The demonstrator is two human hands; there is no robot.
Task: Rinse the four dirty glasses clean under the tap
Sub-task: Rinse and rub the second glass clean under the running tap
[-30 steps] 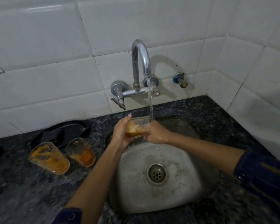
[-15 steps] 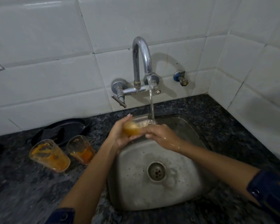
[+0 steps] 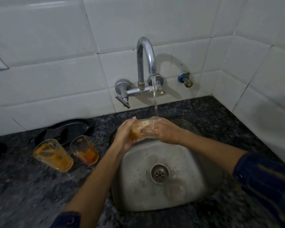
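Orange residue clouds the glass (image 3: 142, 130) held over the sink (image 3: 184, 191) under the tap (image 3: 146, 55): left hand (image 3: 124, 137) cups its base, right hand (image 3: 165, 130) wraps its rim end. Two dirty glasses (image 3: 53, 155) wait on the desk (image 3: 23, 186), left. No fourth glass shows; judging by this, most rinsing remains.

No readable text or labels anywhere.
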